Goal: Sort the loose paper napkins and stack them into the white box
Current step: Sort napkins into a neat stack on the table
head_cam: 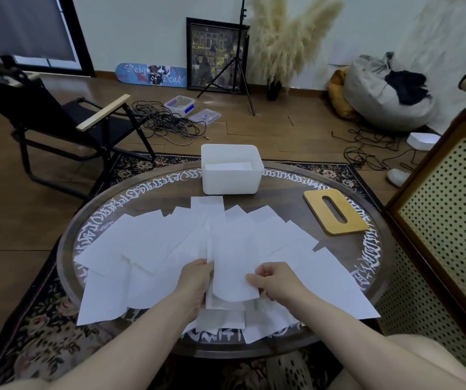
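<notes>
One view only, head-worn, wide-angle. It looked forward and steeply down from above the near edge of the round bench point(66, 249), close enough that both forearms ran in from the bottom corners of the frame. Left hand point(195, 280) and right hand point(278, 281) sat lower centre, the white box point(232, 175) just above centre. Upper third of the frame took in the floor point(282, 128) and far wall point(142, 29). Straight edges bowed toward the frame's sides. No second view to share ground.
</notes>
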